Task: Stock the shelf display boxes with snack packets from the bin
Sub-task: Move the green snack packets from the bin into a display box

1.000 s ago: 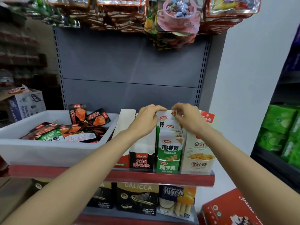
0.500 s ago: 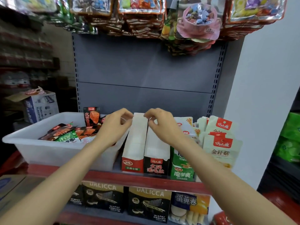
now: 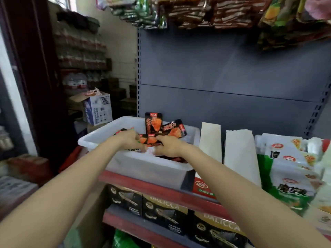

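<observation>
Two hands (image 3: 151, 143) in bin (image 3: 100, 136); two packets (image 3: 154, 122) upright.

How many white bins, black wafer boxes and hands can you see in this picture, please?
White bin: 1
Black wafer boxes: 3
Hands, left hand and right hand: 2
Total: 6

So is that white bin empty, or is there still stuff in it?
Not empty. The white bin holds dark snack packets, some propped up at the back, and both hands are reaching in among them.
</observation>
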Motion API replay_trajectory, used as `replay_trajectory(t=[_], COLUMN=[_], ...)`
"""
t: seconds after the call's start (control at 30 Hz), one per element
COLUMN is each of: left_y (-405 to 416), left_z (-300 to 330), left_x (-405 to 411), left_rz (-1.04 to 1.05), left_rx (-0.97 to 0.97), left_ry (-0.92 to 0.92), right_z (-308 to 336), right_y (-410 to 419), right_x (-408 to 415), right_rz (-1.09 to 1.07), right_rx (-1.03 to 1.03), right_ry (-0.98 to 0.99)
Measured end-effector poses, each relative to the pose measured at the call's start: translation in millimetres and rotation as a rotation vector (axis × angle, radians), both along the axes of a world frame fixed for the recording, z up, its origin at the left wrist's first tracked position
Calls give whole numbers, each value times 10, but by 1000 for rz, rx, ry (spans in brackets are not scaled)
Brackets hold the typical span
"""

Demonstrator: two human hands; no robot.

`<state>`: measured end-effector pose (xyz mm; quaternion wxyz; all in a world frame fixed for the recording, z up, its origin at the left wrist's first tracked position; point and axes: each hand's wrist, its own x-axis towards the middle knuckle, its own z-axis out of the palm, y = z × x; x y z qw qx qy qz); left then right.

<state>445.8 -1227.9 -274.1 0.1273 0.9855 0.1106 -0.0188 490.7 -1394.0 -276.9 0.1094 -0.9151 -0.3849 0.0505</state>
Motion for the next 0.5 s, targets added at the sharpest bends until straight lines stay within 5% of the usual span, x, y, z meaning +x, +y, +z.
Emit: replay_trajectory(t=[0.1,0.27,0.5], left_y=[-23,-23,-40], left_z=[23,12,-12], left_x=[80,108,71], left_rz=[-30,-123,-118], left_rx=[142,100,-271], left_ry=[215,160,-326], right_z=[-29,-70,-76], right_y=[33,-27,-98], right_x=[88,243,277], right_rz=[7,12,-27], right_rx=[-193,-180,194], right_ry=[29,39,141])
